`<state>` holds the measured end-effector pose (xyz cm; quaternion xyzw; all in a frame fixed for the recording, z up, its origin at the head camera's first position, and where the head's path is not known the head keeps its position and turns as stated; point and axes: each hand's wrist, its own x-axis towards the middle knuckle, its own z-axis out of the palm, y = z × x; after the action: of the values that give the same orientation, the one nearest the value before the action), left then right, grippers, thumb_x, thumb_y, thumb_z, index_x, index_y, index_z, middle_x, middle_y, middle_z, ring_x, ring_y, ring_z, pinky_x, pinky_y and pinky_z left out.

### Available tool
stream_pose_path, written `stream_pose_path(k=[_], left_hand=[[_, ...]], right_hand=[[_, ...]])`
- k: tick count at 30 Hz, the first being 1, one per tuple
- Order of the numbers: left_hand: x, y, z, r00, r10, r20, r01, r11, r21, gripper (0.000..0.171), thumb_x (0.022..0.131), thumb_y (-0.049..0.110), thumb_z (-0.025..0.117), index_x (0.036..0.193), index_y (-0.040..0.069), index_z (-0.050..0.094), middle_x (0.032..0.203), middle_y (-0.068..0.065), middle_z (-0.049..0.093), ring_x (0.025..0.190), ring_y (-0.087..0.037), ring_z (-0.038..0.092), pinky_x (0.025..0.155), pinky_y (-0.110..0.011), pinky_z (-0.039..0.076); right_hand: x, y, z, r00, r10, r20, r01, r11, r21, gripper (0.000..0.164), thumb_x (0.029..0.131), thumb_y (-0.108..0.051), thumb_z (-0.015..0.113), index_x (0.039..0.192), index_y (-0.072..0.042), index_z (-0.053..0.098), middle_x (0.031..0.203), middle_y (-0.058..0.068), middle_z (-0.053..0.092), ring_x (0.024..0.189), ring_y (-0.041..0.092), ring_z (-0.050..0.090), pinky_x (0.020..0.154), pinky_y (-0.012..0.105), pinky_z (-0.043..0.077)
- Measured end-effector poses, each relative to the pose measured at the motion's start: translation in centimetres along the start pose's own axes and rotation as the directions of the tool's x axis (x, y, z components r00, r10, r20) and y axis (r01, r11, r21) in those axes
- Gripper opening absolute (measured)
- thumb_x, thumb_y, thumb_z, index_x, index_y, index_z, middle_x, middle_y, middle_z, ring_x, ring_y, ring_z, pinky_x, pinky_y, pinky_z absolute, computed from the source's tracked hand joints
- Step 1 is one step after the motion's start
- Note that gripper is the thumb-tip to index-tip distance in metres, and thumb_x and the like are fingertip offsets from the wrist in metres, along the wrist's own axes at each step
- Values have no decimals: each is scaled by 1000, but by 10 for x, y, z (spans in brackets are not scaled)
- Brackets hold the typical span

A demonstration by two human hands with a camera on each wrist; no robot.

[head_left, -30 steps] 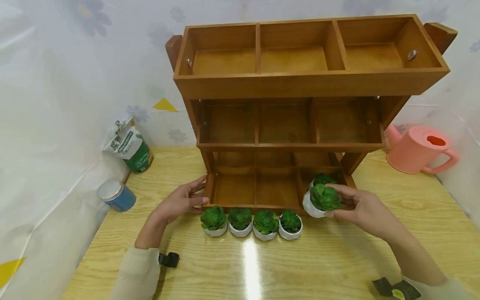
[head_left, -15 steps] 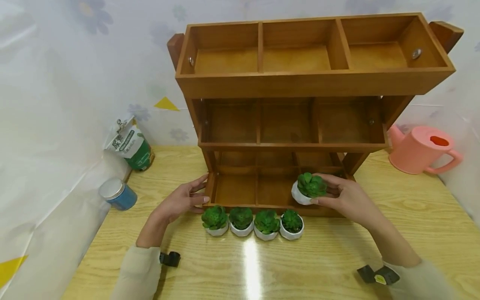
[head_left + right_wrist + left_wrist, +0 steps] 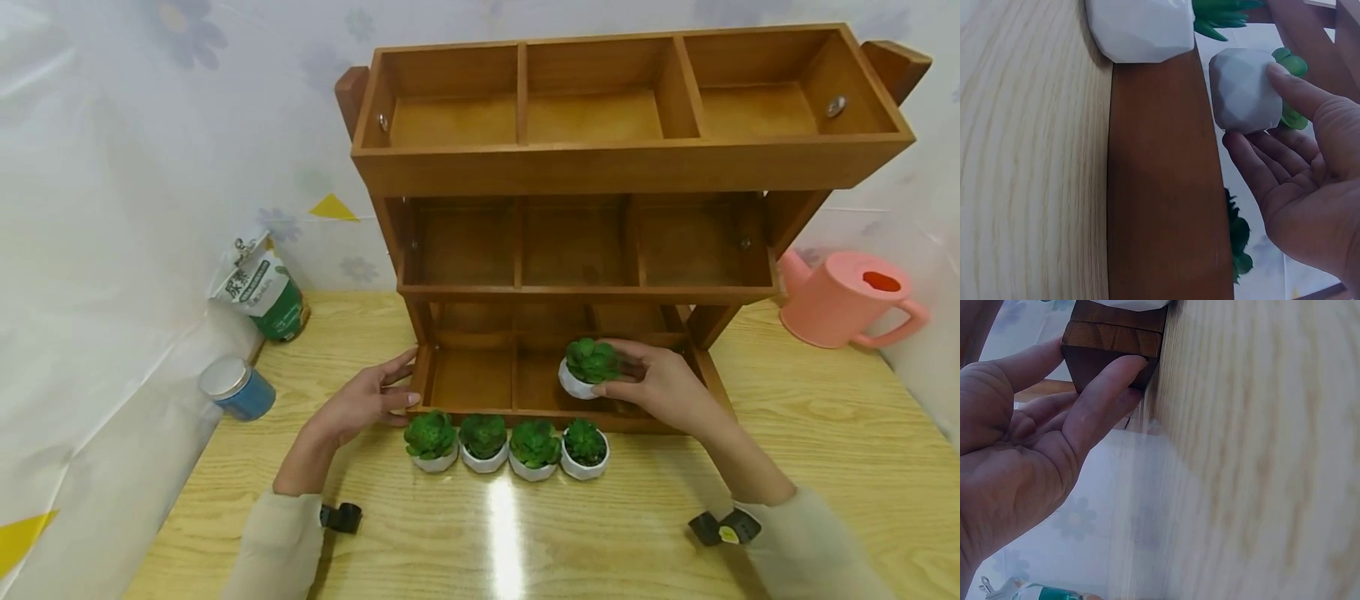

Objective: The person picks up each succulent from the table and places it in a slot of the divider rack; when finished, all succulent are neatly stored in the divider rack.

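Observation:
My right hand [image 3: 660, 385] pinches a small potted succulent [image 3: 592, 362], an artificial-looking green rosette in a white faceted pot. It hangs over the middle compartment of the bottom tier of a brown wooden shelf [image 3: 480, 173]. In the right wrist view thumb and fingers grip the pot [image 3: 1244, 90] from opposite sides. My left hand [image 3: 366, 402] holds the bottom tier's left front corner; the left wrist view has its thumb and fingers around the wooden end [image 3: 1113, 339]. Several more potted succulents [image 3: 532, 446] stand in a row before the shelf.
Dark green leaves [image 3: 1240, 240] show beyond the shelf's front board in the right wrist view. A pink watering can [image 3: 840, 300] stands right of the shelf. To the left are a blue jar [image 3: 243, 396] and a clipped green-and-white pouch [image 3: 273, 296].
My right hand has carried the potted succulent leftward and slightly back, from the right compartment's front edge to over the middle compartment. The left hand keeps its place on the shelf corner.

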<state>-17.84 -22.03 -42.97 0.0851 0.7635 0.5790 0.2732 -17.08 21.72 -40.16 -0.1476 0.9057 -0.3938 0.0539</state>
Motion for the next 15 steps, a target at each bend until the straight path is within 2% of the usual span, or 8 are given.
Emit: stream_pose_path(k=[7,15], left_hand=[[1,0,0,1000,-1,0,1,1000,6,80,103,20,62,165,24,11,169,-19,16,145,-46,39,97,-50,58],[0,1,1,1000,-4,3,4,1000,5,80,103,20,62,165,26,11,170,-18,16,145,-45,39,96,-49,58]], right_hand=[[16,-2,14,999,-33,23,33,999,-25,65,85,-44,82,141,-17,61,120,2,75,109,22,72,87,38,61],[34,-5,31,998,-49,26,52,991,-123,64,87,-36,81,142,-11,60,130,14,70,109,29,70,90,50,58]])
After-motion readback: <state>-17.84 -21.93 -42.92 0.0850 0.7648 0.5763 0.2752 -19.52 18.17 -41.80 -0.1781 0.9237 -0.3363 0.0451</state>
